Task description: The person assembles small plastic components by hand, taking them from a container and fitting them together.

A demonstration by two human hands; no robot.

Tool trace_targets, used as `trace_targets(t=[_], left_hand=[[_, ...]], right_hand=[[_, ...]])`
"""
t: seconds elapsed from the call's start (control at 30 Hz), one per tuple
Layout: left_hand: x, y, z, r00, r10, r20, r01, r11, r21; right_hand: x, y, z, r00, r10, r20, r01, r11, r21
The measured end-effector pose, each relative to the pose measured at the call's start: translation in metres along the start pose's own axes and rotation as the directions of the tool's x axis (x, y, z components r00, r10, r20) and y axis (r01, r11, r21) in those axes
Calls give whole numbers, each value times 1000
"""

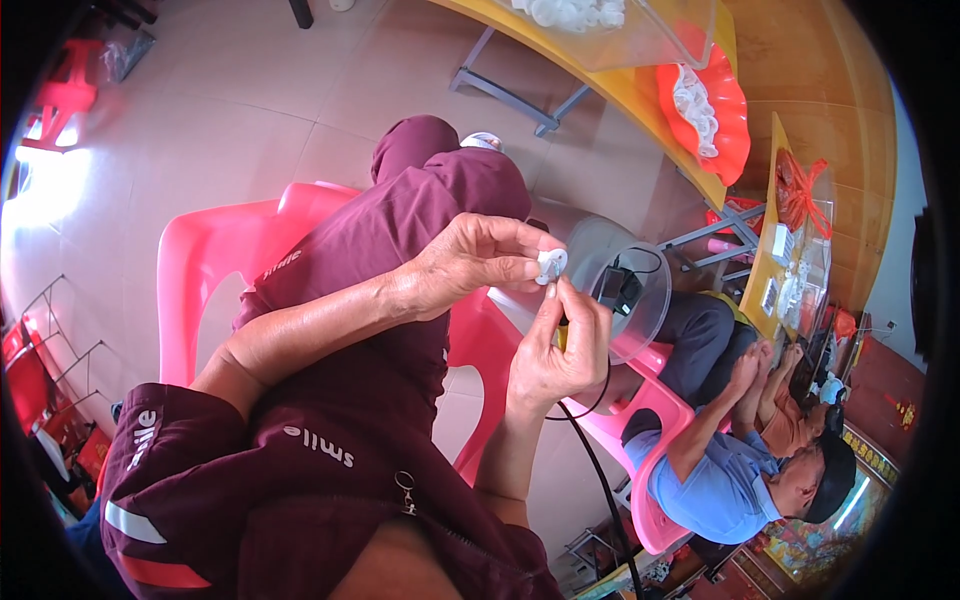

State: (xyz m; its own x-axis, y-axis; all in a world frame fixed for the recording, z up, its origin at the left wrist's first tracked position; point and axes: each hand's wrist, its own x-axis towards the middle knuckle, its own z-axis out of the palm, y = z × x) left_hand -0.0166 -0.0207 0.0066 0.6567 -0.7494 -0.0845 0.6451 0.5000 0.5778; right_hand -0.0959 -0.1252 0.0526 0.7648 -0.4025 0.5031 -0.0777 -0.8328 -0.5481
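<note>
Between the thumb and fingers of my left hand point(468, 262) is a small white round plastic piece point(550, 264). Some grey shows on its face, too small to make out. My right hand point(560, 352) comes up from below, thumb and index finger pinched at the lower edge of the piece. Whatever lies between those fingertips is hidden. Both hands are held in front of my maroon-clad lap point(400, 215). Just beyond them to the right stands a clear plastic tub point(652, 325) with a black device point(622, 288) inside.
A yellow table point(625, 95) at the top carries a red scalloped bowl point(735, 125) and a clear box point(650, 35), both holding white pieces. A person in a blue shirt point(715, 490) sits at right on a pink chair point(655, 510). A black cable point(600, 470) runs close to my right arm.
</note>
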Motion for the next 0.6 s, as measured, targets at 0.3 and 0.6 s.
trace_targets(t=[0.3, 0.6], left_hand=[[0, 2, 2, 1000, 16, 7, -16, 999, 44], [-1, 4, 3, 1000, 29, 8, -30, 993, 116]], right_hand=[[-1, 2, 3, 997, -69, -36, 66, 995, -70], [0, -2, 3, 999, 50, 15, -50, 997, 61]])
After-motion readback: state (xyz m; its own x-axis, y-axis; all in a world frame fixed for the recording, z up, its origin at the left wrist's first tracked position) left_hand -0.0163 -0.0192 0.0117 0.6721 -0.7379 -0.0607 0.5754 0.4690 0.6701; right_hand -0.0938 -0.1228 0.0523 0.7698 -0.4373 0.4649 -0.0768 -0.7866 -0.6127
